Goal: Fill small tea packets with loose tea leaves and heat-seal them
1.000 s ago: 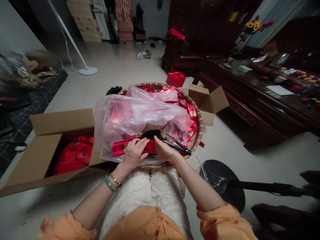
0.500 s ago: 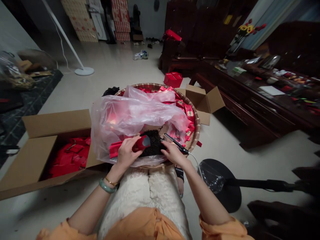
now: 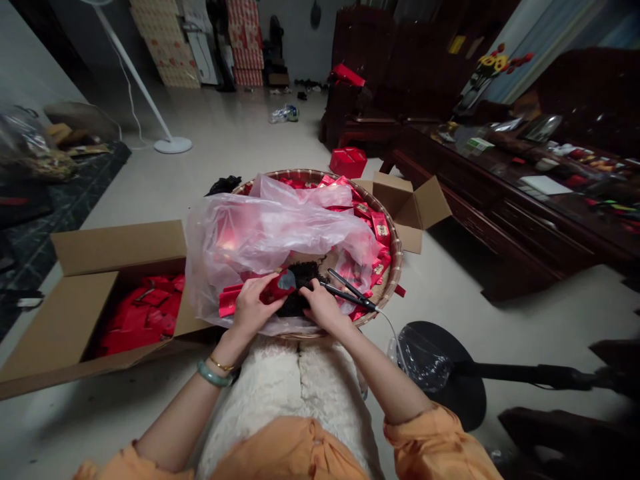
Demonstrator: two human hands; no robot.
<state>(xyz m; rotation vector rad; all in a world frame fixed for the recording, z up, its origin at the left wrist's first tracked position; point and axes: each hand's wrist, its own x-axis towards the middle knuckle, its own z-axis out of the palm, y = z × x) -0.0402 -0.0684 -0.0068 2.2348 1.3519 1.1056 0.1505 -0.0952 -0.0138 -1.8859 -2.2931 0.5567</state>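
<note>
My left hand is closed around a red foil packet, whose open silvery mouth faces right. Further red packets stick out on the left of that hand. My right hand is just right of the packet's mouth, fingers drawn together on dark, dry shreds that look like tea leaves; its fingertips are partly hidden among them. The leaves lie on a pinkish clear plastic bag in a round woven basket. A black hair straightener with a white cord rests spread beside my right hand.
Left stands an open cardboard box with red packets inside. Another open box and a red box are behind the basket. A black round stand base is on the right, near a dark wooden table.
My right hand has moved left from beside the straightener across the leaves to the packet's mouth. My left hand keeps its hold on the packet. The view has shifted slightly.
</note>
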